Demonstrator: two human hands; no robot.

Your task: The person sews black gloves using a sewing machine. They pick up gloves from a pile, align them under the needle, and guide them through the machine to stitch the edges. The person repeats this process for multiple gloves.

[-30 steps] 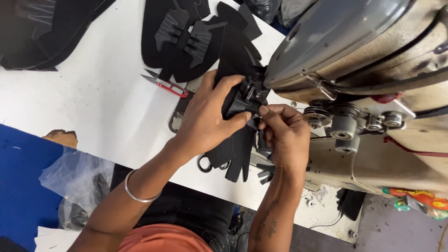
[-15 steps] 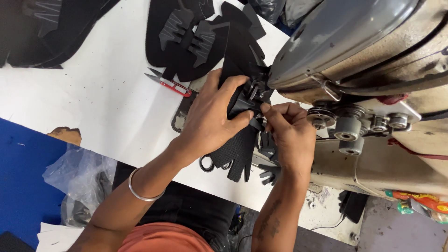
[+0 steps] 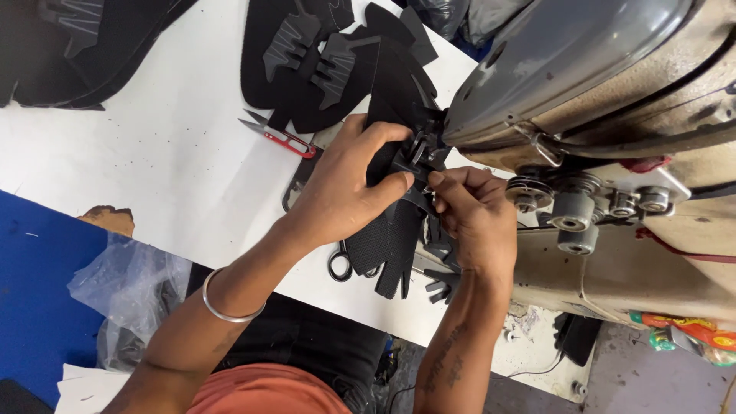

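Observation:
My left hand (image 3: 345,192) and my right hand (image 3: 475,211) both pinch a black textured fabric piece (image 3: 387,238) right at the needle area of a grey sewing machine (image 3: 583,84). The left thumb and fingers press the piece from the left, and the right fingertips hold it from below, close to the presser foot. The piece's finger-like cut ends hang down toward the table's front edge. A metal bangle sits on my left wrist.
Red thread snips (image 3: 280,136) lie on the white table (image 3: 153,161) left of my hands. Black-handled scissors (image 3: 341,264) lie under the fabric. More black cut pieces (image 3: 322,61) are piled at the back. A plastic bag (image 3: 123,291) hangs below the table.
The view has shifted slightly; both hands stay on the black piece at the needle, with the left fingers curling a little more over it.

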